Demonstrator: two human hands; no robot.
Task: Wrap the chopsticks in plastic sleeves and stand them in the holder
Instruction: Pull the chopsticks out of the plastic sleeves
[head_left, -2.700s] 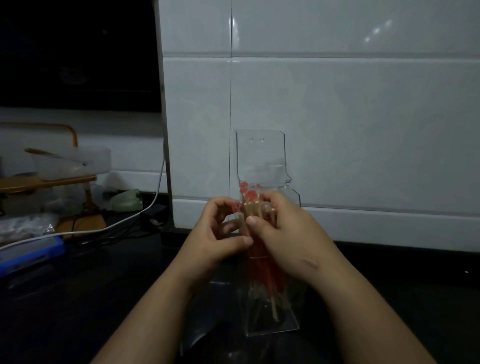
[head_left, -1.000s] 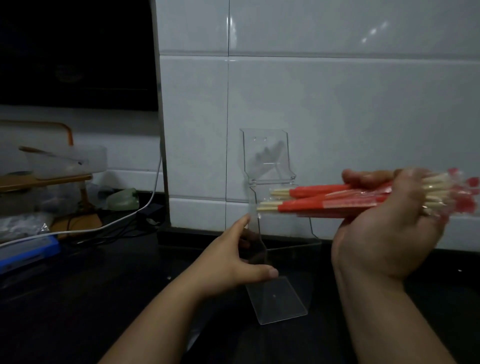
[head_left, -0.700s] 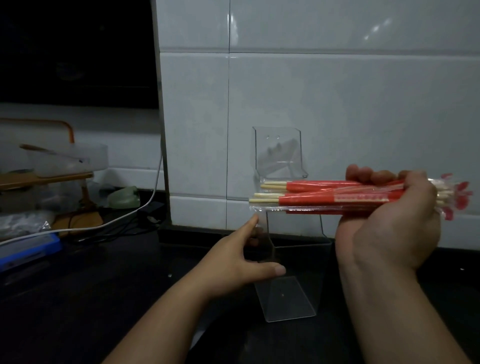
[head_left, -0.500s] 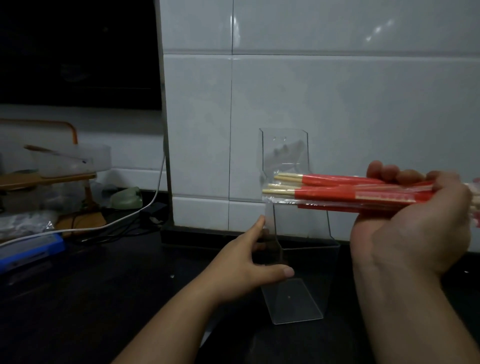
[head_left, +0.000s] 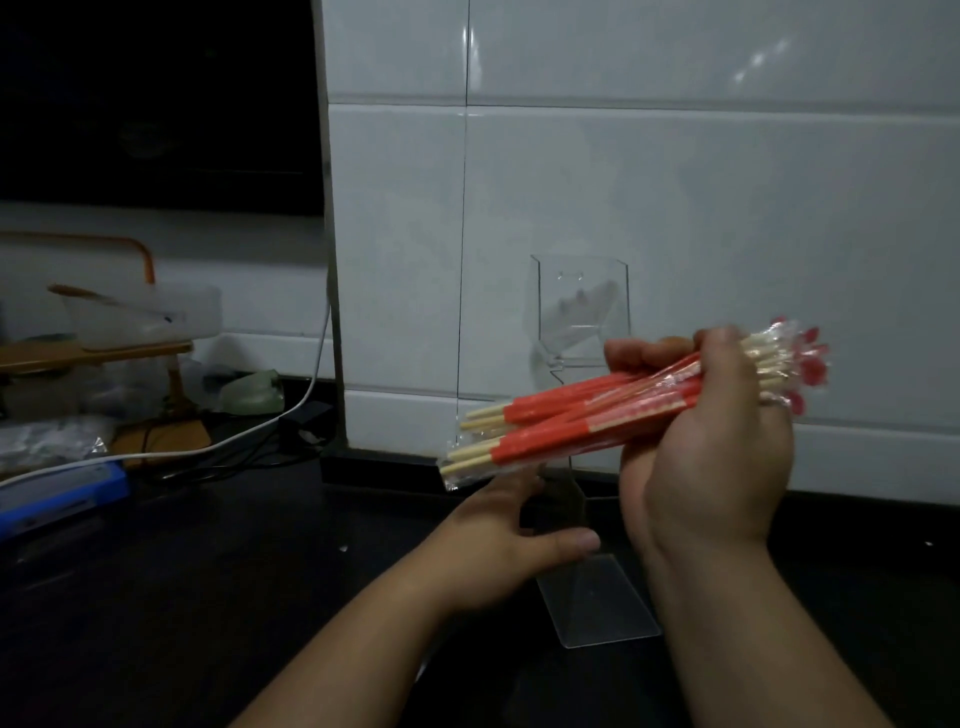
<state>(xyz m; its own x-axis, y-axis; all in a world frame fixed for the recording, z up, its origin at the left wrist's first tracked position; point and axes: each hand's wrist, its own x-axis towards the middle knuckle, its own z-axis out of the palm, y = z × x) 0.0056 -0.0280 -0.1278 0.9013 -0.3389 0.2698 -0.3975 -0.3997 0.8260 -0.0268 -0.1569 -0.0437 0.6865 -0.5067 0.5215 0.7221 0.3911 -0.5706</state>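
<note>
My right hand (head_left: 711, 457) grips a bundle of sleeved chopsticks (head_left: 561, 421), red and clear plastic over pale wood. The bundle lies nearly level in the air, bare tips pointing left and slightly down. Beneath and behind it stands the clear acrylic holder (head_left: 597, 597) on the black counter, against the white tiled wall. My left hand (head_left: 498, 540) holds the holder's left side, thumb across its front and fingers behind. The holder's lower part looks empty.
The black counter (head_left: 208, 571) stretches to the left. At far left lie a blue box (head_left: 57, 499), a white cable (head_left: 218, 441), plastic bags, a wooden rack and a translucent container (head_left: 140, 317). A white tiled wall (head_left: 675, 208) stands close behind the holder.
The bundle was lifted out of the holder and turned sideways. Since half a second ago it has tilted so the tips dip to the lower left, with my right hand nearer the holder.
</note>
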